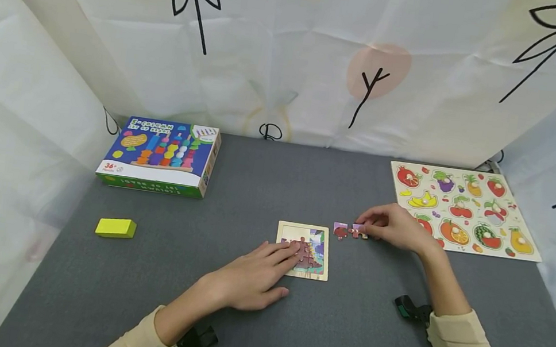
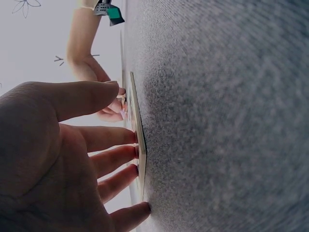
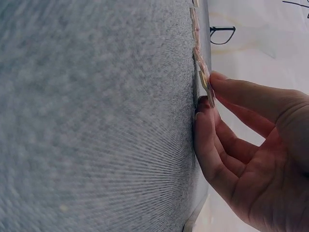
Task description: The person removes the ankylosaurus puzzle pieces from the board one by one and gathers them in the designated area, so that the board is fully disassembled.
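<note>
A small wooden jigsaw puzzle (image 1: 326,266) lies on the grey table, partly filled with reddish-brown pieces and coloured ones along its right side. My left hand (image 1: 252,274) rests on its left part with fairly straight fingers, hiding some of the picture. In the left wrist view the fingertips touch the puzzle board (image 2: 140,145). To the right of the board, my right hand (image 1: 398,227) pinches a puzzle piece (image 3: 207,89) between thumb and fingers, one edge tilted up from the table. Just left of it lies another purple and red-brown puzzle piece (image 1: 340,231).
A blue toy box (image 1: 158,150) stands at the back left, with a yellow block (image 1: 115,228) in front of it. A fruit picture board (image 1: 439,213) lies at the back right, partly behind my right hand. Patterned white curtains (image 1: 298,54) enclose the table's back and sides.
</note>
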`<state>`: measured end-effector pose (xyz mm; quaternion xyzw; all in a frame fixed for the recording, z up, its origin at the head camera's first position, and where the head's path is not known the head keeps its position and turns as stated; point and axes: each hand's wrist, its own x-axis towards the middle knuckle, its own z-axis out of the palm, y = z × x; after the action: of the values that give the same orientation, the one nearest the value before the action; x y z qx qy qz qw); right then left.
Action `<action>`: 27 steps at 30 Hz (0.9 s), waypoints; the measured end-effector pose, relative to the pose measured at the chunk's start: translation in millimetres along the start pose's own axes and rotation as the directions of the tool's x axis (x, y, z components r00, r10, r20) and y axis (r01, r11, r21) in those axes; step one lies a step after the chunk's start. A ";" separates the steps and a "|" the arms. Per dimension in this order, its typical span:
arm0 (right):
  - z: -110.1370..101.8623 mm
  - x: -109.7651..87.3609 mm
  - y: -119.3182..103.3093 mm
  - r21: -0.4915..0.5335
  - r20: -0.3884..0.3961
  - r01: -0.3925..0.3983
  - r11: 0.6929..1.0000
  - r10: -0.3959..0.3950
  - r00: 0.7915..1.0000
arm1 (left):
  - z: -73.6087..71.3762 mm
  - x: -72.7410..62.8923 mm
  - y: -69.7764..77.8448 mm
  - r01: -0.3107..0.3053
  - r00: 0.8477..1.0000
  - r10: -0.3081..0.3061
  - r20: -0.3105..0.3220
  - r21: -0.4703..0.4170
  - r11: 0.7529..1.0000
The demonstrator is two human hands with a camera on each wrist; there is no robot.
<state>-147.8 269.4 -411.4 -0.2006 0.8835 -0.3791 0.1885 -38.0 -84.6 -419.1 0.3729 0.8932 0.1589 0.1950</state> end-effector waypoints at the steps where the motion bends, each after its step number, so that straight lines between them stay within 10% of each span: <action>1: 0.0 0.0 0.0 -0.002 -0.002 -0.003 1.000 0.003 1.000 | 0.1 0.0 0.0 0.001 1.000 -0.001 0.001 -0.003 1.000; 27: 10.8 0.3 -10.5 0.125 0.006 0.063 0.990 -0.064 0.998 | 0.6 0.5 -0.9 0.002 1.000 -0.001 0.008 -0.009 1.000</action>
<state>-140.6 256.2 -410.5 -0.2184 0.8502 -0.4384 0.1930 -38.5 -84.8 -420.2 0.3719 0.8919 0.1613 0.2006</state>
